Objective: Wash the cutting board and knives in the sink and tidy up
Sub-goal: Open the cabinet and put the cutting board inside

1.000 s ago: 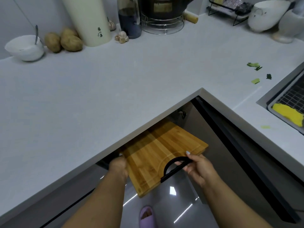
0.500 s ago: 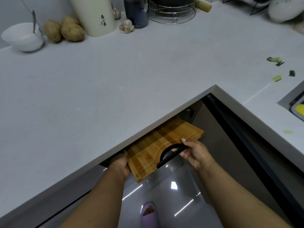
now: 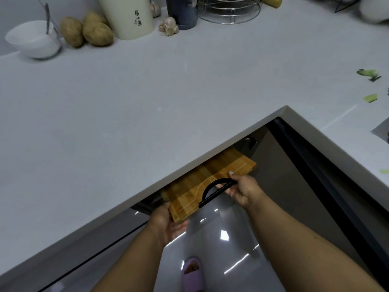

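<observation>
A bamboo cutting board (image 3: 202, 186) with a black arched handle (image 3: 214, 190) lies flat below the counter's inner corner. Most of it is tucked under the white countertop (image 3: 147, 114), and only its near part shows. My left hand (image 3: 166, 222) holds the board's near left corner from beneath. My right hand (image 3: 242, 188) grips the right end of the black handle, one finger laid on the board's top. No knives are in view.
At the counter's back stand a white bowl (image 3: 35, 41), potatoes (image 3: 92, 30), a cream jar (image 3: 130, 15), garlic (image 3: 169, 26) and a wire stand (image 3: 229, 11). Green scraps (image 3: 368, 73) lie at the right. A purple slipper (image 3: 192, 272) shows on the glossy floor.
The board has slid further in under the counter with both hands following it. The view has shifted left, so the sink has left the frame.
</observation>
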The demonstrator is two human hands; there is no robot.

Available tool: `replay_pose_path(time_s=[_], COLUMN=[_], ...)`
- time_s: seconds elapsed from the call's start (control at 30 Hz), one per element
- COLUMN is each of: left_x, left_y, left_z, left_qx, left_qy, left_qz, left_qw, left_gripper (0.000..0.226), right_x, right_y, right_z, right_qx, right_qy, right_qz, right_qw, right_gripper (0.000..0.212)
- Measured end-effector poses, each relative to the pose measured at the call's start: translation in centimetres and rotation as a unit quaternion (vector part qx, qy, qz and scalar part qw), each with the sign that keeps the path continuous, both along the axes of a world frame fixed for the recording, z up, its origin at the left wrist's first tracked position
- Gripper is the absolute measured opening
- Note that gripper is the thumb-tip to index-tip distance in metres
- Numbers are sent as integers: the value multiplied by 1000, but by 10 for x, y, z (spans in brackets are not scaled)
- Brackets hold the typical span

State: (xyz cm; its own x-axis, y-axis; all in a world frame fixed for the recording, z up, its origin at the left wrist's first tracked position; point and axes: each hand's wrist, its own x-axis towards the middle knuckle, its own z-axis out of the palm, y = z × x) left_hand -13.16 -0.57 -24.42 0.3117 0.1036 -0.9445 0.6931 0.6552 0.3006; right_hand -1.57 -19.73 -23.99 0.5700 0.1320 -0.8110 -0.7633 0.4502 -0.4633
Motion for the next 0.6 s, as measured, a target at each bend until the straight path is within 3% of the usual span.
replay_pose_path(time_s=[0.2, 0.33, 0.6], left_x=[8, 23, 55], left_y=[-7, -6, 19], left_z=[-11, -30, -83], left_qx=[-20, -12, -27], left_qy=[22, 22, -2], left_qz=[54, 80, 178], left_qw=[998, 997, 984], left_gripper=[35, 36, 44], right_x=[12, 21, 36], right_y=[4, 9, 30], right_z=[-16, -36, -90], right_qx=[-152, -133, -7], right_qy=[45, 30, 5], right_qz=[123, 97, -23], right_qw=[980, 986, 1000], right_gripper=[8, 13, 22])
